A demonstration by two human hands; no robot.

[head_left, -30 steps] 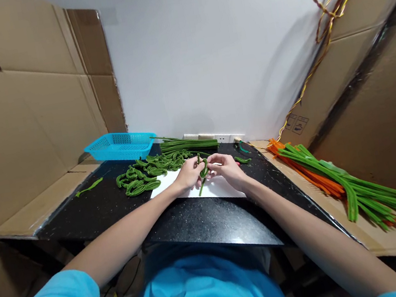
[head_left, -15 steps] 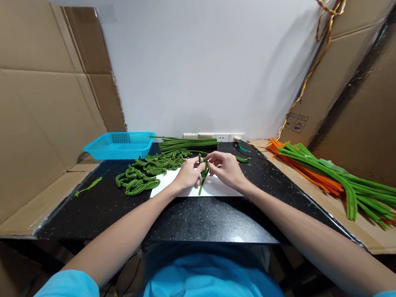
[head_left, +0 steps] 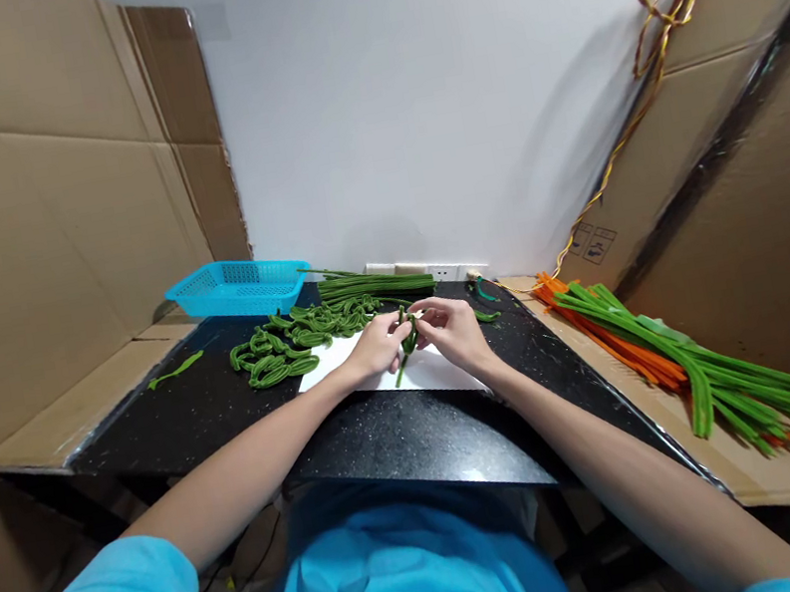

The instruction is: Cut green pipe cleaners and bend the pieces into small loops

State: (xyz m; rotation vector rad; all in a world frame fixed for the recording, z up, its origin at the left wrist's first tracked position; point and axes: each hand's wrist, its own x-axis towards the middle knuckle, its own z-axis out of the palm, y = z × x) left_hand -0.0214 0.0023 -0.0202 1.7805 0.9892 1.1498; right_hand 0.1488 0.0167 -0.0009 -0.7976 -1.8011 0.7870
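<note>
Over a white sheet (head_left: pixel 446 375), my left hand (head_left: pixel 375 347) pinches a dark green pipe cleaner (head_left: pixel 402 369), bent and twisted, with one end pointing down toward me. From the other side my right hand (head_left: pixel 457 333) has its thumb and fingers closed on the upper part of the same pipe cleaner. The fingertips partly hide the bend. Left of the sheet lies a pile of looped dark green pipe cleaners (head_left: pixel 279 351). Behind my hands is a bundle of straight dark green pipe cleaners (head_left: pixel 374 286).
A blue plastic basket (head_left: pixel 237 307) stands at the back left of the black table (head_left: pixel 420 443). Bright green pipe cleaners (head_left: pixel 678 360) and orange pipe cleaners (head_left: pixel 623 349) lie on cardboard at the right. A power strip (head_left: pixel 444 273) runs along the wall; cardboard panels (head_left: pixel 48 213) flank the table.
Both hands stay in nearly the same place on the pipe cleaner. The right fingers have shifted slightly around its upper part.
</note>
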